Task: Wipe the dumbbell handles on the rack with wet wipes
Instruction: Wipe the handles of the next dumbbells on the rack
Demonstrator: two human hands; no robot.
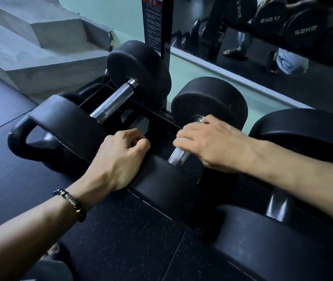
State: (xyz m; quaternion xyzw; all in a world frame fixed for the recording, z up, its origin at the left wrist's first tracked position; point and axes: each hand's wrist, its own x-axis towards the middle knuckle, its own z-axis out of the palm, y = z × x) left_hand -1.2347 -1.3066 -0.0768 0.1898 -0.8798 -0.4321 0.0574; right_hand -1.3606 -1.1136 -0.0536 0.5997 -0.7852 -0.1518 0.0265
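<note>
Three black dumbbells lie side by side on a low black rack (157, 116). My right hand (212, 145) is wrapped over the chrome handle (178, 156) of the middle dumbbell; no wipe shows under it. My left hand (121, 157) rests with curled fingers on the near head (167, 177) of that same dumbbell. The left dumbbell's knurled chrome handle (112, 100) is bare. The right dumbbell's handle (277, 205) is partly hidden behind my right forearm.
A black kettlebell (31, 138) stands on the dark rubber floor at the left of the rack. Concrete steps (39, 47) rise behind it. A wall mirror (263, 37) at the back reflects other dumbbells and a crouching person.
</note>
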